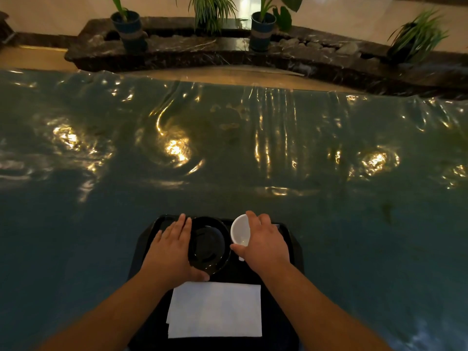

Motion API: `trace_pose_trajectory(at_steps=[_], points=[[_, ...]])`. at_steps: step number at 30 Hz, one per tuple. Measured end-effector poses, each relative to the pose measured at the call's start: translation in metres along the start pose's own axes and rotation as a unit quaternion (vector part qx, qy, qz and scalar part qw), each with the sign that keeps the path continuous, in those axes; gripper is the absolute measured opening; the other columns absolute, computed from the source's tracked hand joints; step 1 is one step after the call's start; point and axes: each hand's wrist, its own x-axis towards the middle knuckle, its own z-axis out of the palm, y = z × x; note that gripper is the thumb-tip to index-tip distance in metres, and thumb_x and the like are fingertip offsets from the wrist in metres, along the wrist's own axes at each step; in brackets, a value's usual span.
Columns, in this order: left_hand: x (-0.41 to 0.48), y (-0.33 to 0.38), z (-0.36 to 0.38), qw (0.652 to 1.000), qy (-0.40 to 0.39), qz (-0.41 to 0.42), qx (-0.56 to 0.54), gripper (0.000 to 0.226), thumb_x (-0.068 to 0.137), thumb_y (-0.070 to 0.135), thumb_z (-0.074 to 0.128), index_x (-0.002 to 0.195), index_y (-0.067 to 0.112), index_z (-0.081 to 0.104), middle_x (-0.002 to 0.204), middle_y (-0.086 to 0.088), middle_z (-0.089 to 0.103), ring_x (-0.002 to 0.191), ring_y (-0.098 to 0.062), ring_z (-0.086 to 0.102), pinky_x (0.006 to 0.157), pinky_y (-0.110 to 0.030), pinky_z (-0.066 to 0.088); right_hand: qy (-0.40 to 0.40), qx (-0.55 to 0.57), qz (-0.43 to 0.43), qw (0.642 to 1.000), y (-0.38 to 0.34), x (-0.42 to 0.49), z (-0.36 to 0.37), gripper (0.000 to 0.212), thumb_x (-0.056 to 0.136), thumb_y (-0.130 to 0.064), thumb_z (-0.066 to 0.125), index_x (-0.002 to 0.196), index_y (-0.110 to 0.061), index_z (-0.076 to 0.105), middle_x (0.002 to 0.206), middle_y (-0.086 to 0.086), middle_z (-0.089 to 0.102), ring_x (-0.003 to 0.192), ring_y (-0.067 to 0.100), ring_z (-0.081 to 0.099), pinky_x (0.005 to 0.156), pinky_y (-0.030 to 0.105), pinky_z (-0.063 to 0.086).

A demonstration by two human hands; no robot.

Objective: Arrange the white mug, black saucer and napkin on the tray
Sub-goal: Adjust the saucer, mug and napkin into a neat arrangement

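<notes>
A black tray (293,244) lies at the table's near edge. On its far half sits the black saucer (209,245), and my left hand (172,252) grips its left rim, thumb at the near edge. To the saucer's right, my right hand (266,241) holds the white mug (240,230), which is tilted with its mouth facing left. A white napkin (215,310) lies flat on the tray's near half, between my forearms.
The table is covered in glossy teal plastic (228,160) with wrinkles and bright light reflections. Beyond its far edge runs a dark marble ledge (202,49) with several potted plants (129,26).
</notes>
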Motion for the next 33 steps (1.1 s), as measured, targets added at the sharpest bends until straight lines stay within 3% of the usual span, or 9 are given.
trace_pose_trajectory(at_steps=[4,6,8,10,12,16,20,25,33], points=[[-0.020,-0.005,0.010,0.996,0.047,-0.055,-0.056,0.137,0.063,0.088,0.067,0.164,0.015,0.011,0.169,-0.007,0.021,0.152,-0.029,0.025,0.120,-0.044,0.033,-0.002,-0.004,0.001,1.000,0.001,0.002,0.000,0.096,0.081,-0.062,0.077,0.156,-0.031,0.027,0.145,0.000,0.041,0.125,0.026,0.053,0.088,0.038,0.055],[-0.022,-0.007,0.016,0.981,0.086,-0.105,-0.139,0.111,0.078,0.077,0.066,0.160,0.013,0.028,0.157,-0.012,0.040,0.141,-0.032,0.043,0.110,-0.046,0.045,-0.002,-0.001,0.001,1.000,0.001,0.002,0.000,0.096,0.081,-0.062,0.077,0.156,-0.031,0.027,0.146,0.000,0.041,0.125,0.026,0.053,0.088,0.038,0.055],[-0.019,-0.007,0.015,0.956,0.112,-0.158,-0.219,0.078,0.092,0.061,0.062,0.150,0.013,0.046,0.130,-0.012,0.062,0.112,-0.029,0.064,0.090,-0.045,0.056,-0.001,0.002,0.001,1.000,0.001,0.002,0.000,0.096,0.081,-0.061,0.078,0.156,-0.032,0.027,0.146,0.000,0.041,0.126,0.026,0.053,0.089,0.039,0.055],[-0.012,-0.006,0.013,0.943,0.094,-0.193,-0.255,0.050,0.099,0.044,0.059,0.138,0.013,0.058,0.096,-0.001,0.065,0.083,-0.019,0.063,0.068,-0.036,0.052,-0.002,0.002,0.001,1.000,0.001,0.002,-0.001,0.096,0.081,-0.061,0.078,0.156,-0.032,0.027,0.146,0.000,0.041,0.126,0.026,0.053,0.090,0.038,0.055],[-0.007,-0.008,0.011,0.931,0.064,-0.223,-0.281,0.035,0.099,0.034,0.059,0.129,0.017,0.062,0.086,0.003,0.064,0.075,-0.016,0.062,0.061,-0.033,0.047,-0.004,0.001,0.001,1.000,0.001,0.001,-0.001,0.096,0.081,-0.060,0.078,0.157,-0.032,0.026,0.147,0.000,0.041,0.127,0.027,0.053,0.090,0.038,0.055],[0.004,-0.020,0.018,0.895,0.020,-0.256,-0.365,0.026,0.095,0.027,0.066,0.120,0.020,0.065,0.085,-0.005,0.072,0.065,-0.021,0.075,0.070,-0.046,0.064,-0.001,0.001,-0.001,1.000,0.001,0.001,-0.001,0.096,0.081,-0.061,0.078,0.156,-0.032,0.027,0.147,0.000,0.041,0.125,0.027,0.054,0.090,0.038,0.055],[0.007,-0.029,0.024,0.896,0.028,-0.243,-0.371,0.026,0.091,0.032,0.071,0.115,0.021,0.069,0.088,0.001,0.073,0.070,-0.018,0.075,0.075,-0.046,0.065,0.000,0.002,-0.002,1.000,0.004,0.001,-0.001,0.096,0.080,-0.062,0.078,0.156,-0.032,0.027,0.146,0.000,0.042,0.124,0.026,0.055,0.089,0.037,0.055],[0.003,-0.018,0.014,0.866,0.028,-0.239,-0.437,0.013,0.094,0.019,0.073,0.104,0.023,0.065,0.091,-0.008,0.072,0.071,-0.025,0.075,0.076,-0.049,0.065,0.001,0.002,-0.002,1.000,0.006,0.001,-0.001,0.096,0.081,-0.062,0.078,0.156,-0.032,0.027,0.145,0.000,0.042,0.124,0.026,0.054,0.090,0.038,0.055],[0.003,-0.012,0.015,0.860,0.030,-0.226,-0.456,0.019,0.095,0.015,0.072,0.086,0.029,0.063,0.087,-0.009,0.072,0.073,-0.028,0.075,0.075,-0.047,0.065,-0.001,-0.004,0.013,1.000,0.012,-0.001,-0.001,0.094,0.079,-0.062,0.078,0.154,-0.033,0.028,0.142,0.000,0.043,0.122,0.026,0.055,0.087,0.039,0.057]])
